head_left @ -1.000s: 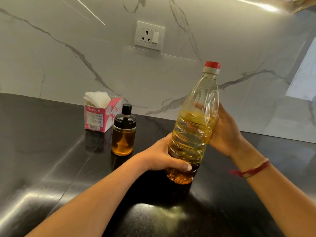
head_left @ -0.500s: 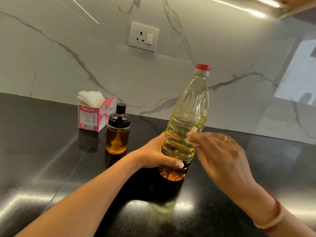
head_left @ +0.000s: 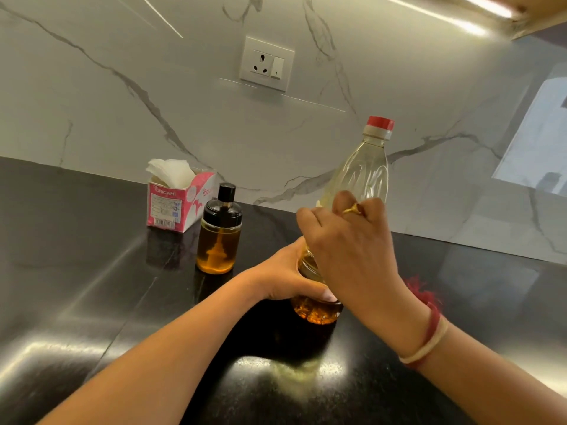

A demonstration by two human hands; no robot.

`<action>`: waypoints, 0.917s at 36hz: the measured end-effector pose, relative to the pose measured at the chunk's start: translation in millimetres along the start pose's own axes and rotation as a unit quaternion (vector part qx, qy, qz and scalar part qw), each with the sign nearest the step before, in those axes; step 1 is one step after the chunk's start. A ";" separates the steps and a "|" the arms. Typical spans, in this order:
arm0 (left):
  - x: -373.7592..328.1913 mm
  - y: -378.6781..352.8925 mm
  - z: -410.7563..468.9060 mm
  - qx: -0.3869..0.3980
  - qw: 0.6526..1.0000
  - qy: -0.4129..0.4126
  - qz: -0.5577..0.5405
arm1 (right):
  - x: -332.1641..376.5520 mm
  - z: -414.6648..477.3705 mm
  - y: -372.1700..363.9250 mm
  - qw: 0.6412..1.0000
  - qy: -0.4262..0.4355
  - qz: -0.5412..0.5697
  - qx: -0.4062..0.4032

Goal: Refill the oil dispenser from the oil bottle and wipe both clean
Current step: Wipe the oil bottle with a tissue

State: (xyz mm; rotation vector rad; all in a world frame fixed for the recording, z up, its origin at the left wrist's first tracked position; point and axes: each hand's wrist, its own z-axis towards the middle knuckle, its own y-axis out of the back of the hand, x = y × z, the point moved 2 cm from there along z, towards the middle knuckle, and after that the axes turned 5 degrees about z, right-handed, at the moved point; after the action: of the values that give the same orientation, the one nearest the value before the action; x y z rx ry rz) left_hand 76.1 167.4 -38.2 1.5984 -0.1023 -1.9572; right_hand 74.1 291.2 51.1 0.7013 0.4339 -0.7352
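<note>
The clear oil bottle (head_left: 368,167) with a red cap stands on the black countertop (head_left: 92,286), tilted slightly right and partly filled with yellow oil. My left hand (head_left: 285,277) grips it near the base. My right hand (head_left: 349,250) lies against the front of the bottle's middle, fingers curled, with a small pale scrap of tissue (head_left: 319,204) showing at the fingertips. This hand hides most of the bottle's lower body. The glass oil dispenser (head_left: 218,237), with a black lid and amber oil, stands untouched to the left of the bottle.
A pink tissue box (head_left: 175,207) with white tissues sticking out sits behind the dispenser near the marble wall. A wall socket (head_left: 266,64) is mounted above. The glossy countertop stretches left and right of the bottle.
My right hand left the bottle's far right side, came round to its front and slid upward along it with the tissue scrap. My left hand kept its grip at the base.
</note>
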 end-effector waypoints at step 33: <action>-5.3 2.5 -5.4 0.030 0.999 0.021 -0.035 | -63.2 18.2 -105.1 0.238 -0.327 0.903 0.143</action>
State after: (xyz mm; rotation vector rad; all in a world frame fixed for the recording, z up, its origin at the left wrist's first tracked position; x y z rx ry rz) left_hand 82.5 169.6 -34.0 1.7016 -0.0913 -1.9896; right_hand -43.1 251.0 56.1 0.6503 -1.3803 1.3029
